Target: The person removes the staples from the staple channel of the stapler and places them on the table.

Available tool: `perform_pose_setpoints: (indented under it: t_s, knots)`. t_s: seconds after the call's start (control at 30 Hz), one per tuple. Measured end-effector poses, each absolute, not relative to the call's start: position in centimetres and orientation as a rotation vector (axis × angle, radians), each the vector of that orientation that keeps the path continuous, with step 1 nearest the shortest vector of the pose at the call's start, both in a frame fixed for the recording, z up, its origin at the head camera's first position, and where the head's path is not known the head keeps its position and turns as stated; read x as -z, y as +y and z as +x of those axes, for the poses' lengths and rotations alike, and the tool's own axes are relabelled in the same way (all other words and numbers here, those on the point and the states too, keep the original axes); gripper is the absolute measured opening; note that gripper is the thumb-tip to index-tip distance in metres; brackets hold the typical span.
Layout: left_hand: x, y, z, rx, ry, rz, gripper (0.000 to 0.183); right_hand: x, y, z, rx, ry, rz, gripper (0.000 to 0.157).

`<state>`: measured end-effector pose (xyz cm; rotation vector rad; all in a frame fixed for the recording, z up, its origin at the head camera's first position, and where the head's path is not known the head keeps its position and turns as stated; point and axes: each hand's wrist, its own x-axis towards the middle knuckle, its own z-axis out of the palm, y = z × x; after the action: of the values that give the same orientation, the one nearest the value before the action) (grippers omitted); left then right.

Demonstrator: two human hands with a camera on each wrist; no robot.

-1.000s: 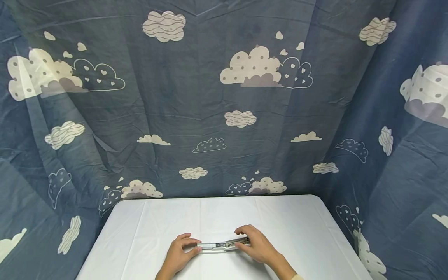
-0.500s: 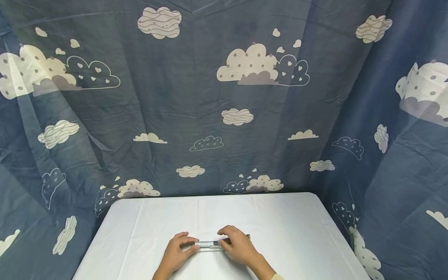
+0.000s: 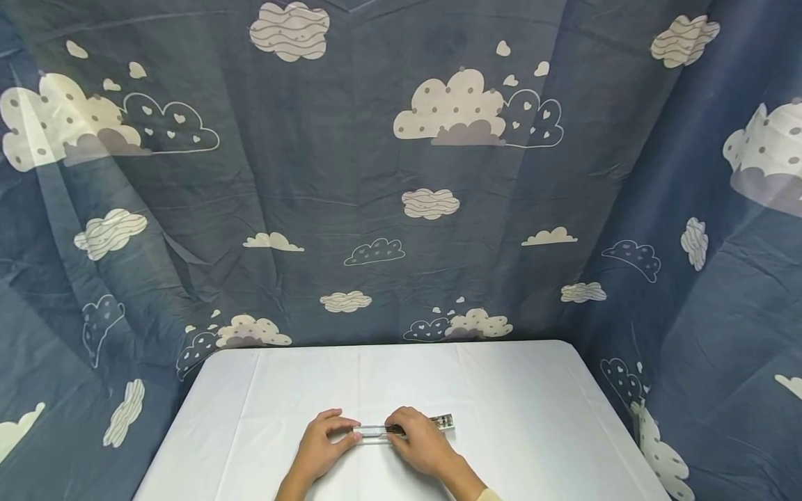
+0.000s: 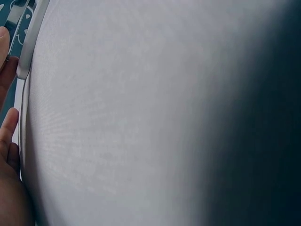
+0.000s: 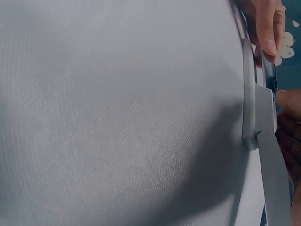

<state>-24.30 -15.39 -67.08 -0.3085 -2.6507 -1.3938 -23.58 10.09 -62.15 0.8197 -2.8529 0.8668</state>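
A light grey stapler (image 3: pixel 371 432) stands on the white table with its top cover (image 3: pixel 444 422) swung back to the right. My left hand (image 3: pixel 317 449) pinches its left end between thumb and fingers. At the middle, the thumb and fingers of my right hand (image 3: pixel 421 444) grip the stapler by the dark part of the metal magazine. From the right wrist view, the stapler's base (image 5: pixel 249 94) lies flat on the table and the opened cover (image 5: pixel 276 183) slopes away past the hinge. My right palm hides part of the hinge area in the head view.
The white table (image 3: pixel 532 417) extends around the stapler on all sides. A dark blue curtain with cloud prints (image 3: pixel 351 160) hangs behind the table and along both sides.
My right hand has slid left from the stapler's raised cover to its middle, and the cover's end now shows beyond the hand. My left hand keeps its pinch on the left end.
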Motion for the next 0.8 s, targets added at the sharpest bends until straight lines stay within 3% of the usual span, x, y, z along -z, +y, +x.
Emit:
perform_pose_setpoints:
  t_s: [0.8]
  knots:
    - [66.54,-15.38,-24.08,1.407,-2.671,-0.283,0.019,62.38,9.13,-23.21,-0.67,-2.854,0.767,0.008]
